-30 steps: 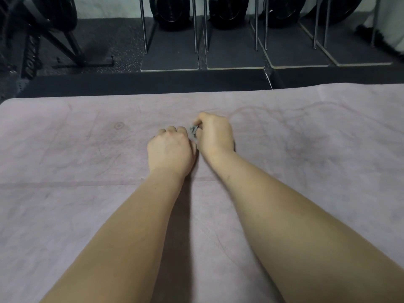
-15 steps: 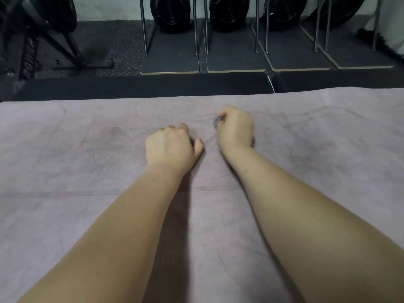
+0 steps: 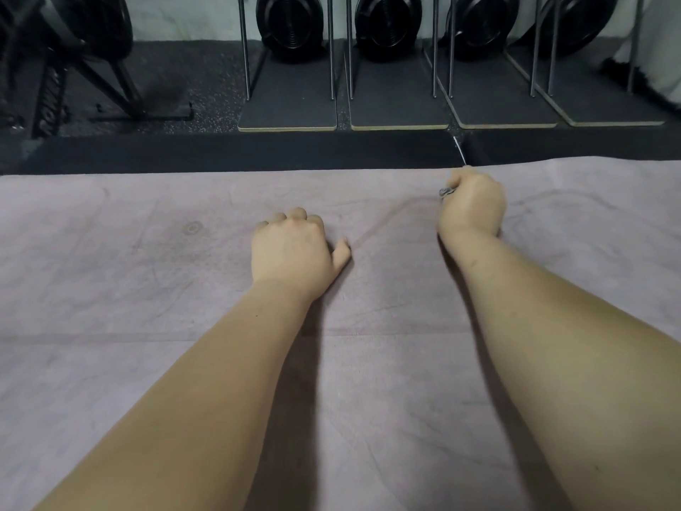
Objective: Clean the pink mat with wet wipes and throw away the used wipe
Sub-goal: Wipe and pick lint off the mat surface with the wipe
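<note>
The pink mat (image 3: 154, 363) fills the lower part of the view, marked with faint grey smudges and a wet curved streak. My right hand (image 3: 471, 206) is clenched near the mat's far edge, right of centre, and grips a crumpled grey wet wipe (image 3: 446, 192). Only a small bit of the wipe shows at the thumb side. My left hand (image 3: 294, 248) rests on the mat near the middle as a fist, fingers curled under and thumb out to the right. Nothing shows in it.
Beyond the mat's far edge lies dark rubber flooring (image 3: 221, 153). Several black weight plates (image 3: 291, 24) stand in a metal-rod rack on dark boards (image 3: 287, 105). A black machine frame (image 3: 73, 68) is at the far left.
My right hand has slid with the wipe to the right and toward the mat's far edge, away from the left hand. The left hand has stayed in about the same spot.
</note>
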`<state>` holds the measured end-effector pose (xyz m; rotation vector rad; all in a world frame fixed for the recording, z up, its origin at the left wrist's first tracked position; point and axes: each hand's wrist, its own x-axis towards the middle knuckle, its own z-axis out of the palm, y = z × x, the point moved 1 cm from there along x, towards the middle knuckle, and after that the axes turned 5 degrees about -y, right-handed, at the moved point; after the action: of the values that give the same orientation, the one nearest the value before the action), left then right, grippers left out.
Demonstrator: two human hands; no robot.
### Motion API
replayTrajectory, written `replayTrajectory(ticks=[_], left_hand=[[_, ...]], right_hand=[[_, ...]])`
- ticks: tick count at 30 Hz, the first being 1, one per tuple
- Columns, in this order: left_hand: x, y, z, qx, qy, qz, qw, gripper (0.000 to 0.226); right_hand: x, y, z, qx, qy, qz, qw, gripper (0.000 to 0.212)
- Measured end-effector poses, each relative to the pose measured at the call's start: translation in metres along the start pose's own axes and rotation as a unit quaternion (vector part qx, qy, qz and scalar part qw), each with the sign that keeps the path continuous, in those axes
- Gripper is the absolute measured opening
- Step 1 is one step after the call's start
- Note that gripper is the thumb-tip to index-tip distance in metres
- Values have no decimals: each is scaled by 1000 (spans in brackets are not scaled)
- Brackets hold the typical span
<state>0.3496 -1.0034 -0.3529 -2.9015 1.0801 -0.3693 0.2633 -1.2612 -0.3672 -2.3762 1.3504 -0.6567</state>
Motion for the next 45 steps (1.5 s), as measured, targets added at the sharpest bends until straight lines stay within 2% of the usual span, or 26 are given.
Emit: replayTrajectory(ticks=[3,9,11,14,17,20,23,25,26,29,31,33,36,40,43,45], left_hand=[[8,-1,-1,-12,-8,-12,1000,55],[6,-3,2,-57,-1,-14,998,31],[5,-6,2,-70,-6,-17,997,26],[5,-4,-1,-70,-13,-22,997,26],[5,-1,-2,-46,-26,-10,999,25],[7,-1,-2,-32,-26,-3,999,23],[13,1,-2,-31,-20,1,999,21],[17,3,-3,-33,-16,0,999,20],[18,3,-3,-29,-17,0,999,20],[17,1,-1,-13,-23,0,1000,24],[15,-1,-1,-6,-20,-2,1000,27],[15,0,-1,1,-19,0,1000,28],[16,2,-2,11,-24,11,1000,30],[18,5,-3,27,-28,25,999,31],[25,11,-5,23,-43,26,998,26],[29,15,-7,23,-59,25,998,25]], right_hand=[[-13,-28,13,44,-9,-8,999,31],[-56,-124,60,95,-155,-195,964,26],[-52,-124,62,83,-160,-225,958,25],[-30,-100,51,5,-110,-257,960,25],[7,-56,31,-53,-31,-164,985,34],[28,-23,20,5,-7,-20,1000,36],[15,-43,25,59,-16,8,998,47],[0,-72,35,72,-57,-44,995,60],[-9,-89,42,78,-88,-83,990,60],[-40,-138,59,59,-172,-225,957,36],[-47,-149,66,33,-177,-306,935,30],[-34,-142,64,11,-173,-339,924,26],[5,-111,57,-48,-114,-300,946,25],[56,-41,34,-71,-31,-172,982,21],[66,-28,24,-16,-31,-63,997,29],[50,-50,27,42,-75,-44,995,37]])
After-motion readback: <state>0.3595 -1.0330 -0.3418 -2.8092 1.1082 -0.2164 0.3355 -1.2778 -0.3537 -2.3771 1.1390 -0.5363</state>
